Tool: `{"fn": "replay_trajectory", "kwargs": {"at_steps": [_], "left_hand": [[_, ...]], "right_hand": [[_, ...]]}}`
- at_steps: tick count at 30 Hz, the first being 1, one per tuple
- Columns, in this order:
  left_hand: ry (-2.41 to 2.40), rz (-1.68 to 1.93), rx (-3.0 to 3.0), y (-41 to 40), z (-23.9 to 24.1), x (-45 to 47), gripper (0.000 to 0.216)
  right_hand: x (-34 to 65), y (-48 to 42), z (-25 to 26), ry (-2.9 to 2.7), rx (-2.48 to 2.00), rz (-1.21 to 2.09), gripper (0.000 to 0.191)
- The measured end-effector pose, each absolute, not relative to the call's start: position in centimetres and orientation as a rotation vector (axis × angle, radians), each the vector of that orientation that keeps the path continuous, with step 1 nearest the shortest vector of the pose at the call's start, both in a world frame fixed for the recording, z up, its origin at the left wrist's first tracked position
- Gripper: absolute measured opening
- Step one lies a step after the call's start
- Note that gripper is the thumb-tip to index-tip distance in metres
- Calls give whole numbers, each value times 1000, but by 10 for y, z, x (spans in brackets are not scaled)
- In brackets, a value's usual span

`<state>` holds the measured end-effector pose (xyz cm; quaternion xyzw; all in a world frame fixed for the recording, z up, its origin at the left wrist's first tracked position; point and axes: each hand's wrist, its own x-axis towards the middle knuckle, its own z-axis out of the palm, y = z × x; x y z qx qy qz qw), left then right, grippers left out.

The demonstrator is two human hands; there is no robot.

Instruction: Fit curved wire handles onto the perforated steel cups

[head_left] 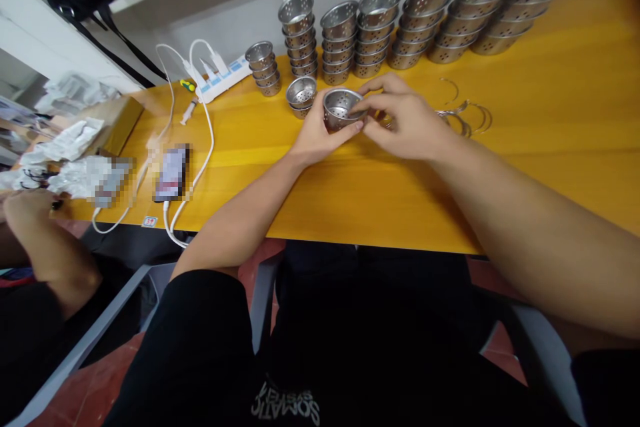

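A small metal cup with punched holes (340,120) is held just above the table, its open top tilted toward me. My left hand (316,135) is closed around its left side, thumb along the front. My right hand (407,121) pinches the cup's right rim, index finger reaching over the edge and thumb outside. Whether it also grips something small is hidden. Close behind my left hand stands a short stack of similar cups (301,95). Several thin curved metal wires (465,123) lie on the table to the right of my right hand.
Tall stacks of perforated cups (370,37) line the yellow table's back (320,207). On the left are a power strip (223,82) with white cables, a small syringe (189,111) and a phone (171,173). Another person's arm (55,247) rests at the far left near plastic bags.
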<state>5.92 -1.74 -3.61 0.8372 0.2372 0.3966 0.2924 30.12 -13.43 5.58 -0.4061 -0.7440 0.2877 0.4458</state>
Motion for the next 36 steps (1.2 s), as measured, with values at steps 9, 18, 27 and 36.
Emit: {"fn": "replay_trajectory", "kwargs": {"at_steps": [9,18,27,36], "left_hand": [[637,1093,2210,-19,-36,57,108],[602,1135,2169,-2,-50,58,114],[889,1209,2117,-4,-34,45,119],[835,1214,2133,-1,-39,50,93]], "right_hand": [[299,-129,48,-1873,-945,777,29],[300,-128,50,-1785,-947,709,47],[320,-96,22,-1834,-1152,498,50],[318,-65,-5,-1937,-1344,288,49]]}}
